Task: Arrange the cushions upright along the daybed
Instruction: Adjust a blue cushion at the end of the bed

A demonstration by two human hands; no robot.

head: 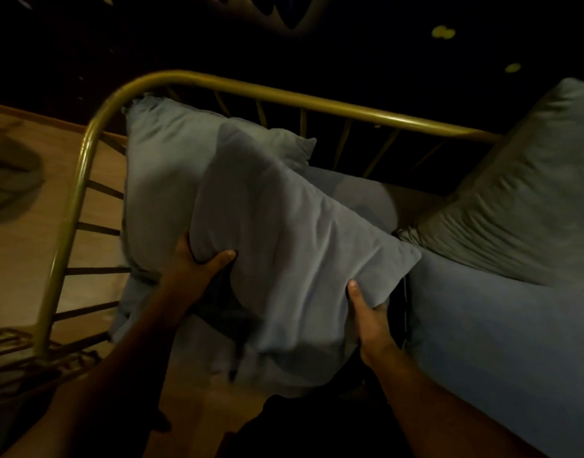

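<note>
Holding a grey-blue cushion (284,246) in both hands above the corner of the daybed (502,342). Left hand (198,269) fingers clamped on the cushion's lower left edge, thumb on the front face; right hand (366,312) fingers clamped on the lower right edge, thumb on top, the rest hidden under the fabric. Cushion is tilted, top corner leaning toward a second cushion (158,166) that stands against the curved end of the brass rail (284,97). A third, larger cushion (521,193) leans on the rail at the right, well apart.

Step in hand, likely: set the held cushion upright just beside the corner one. To do it well, lower the bottom edge onto the mattress first, push the back against the rail spindles, then let go and pat the top corners square so it does not slump.

Materials: cushions soft, slack-filled, cotton-like covers with creases and floppy corner tips. Rail is smooth round metal tube, thin dark spindles beneath. Mattress cover is smooth, blue, piped edge. Floor (16,246) is pale wood. Lighting dim, fine detail lost.
</note>
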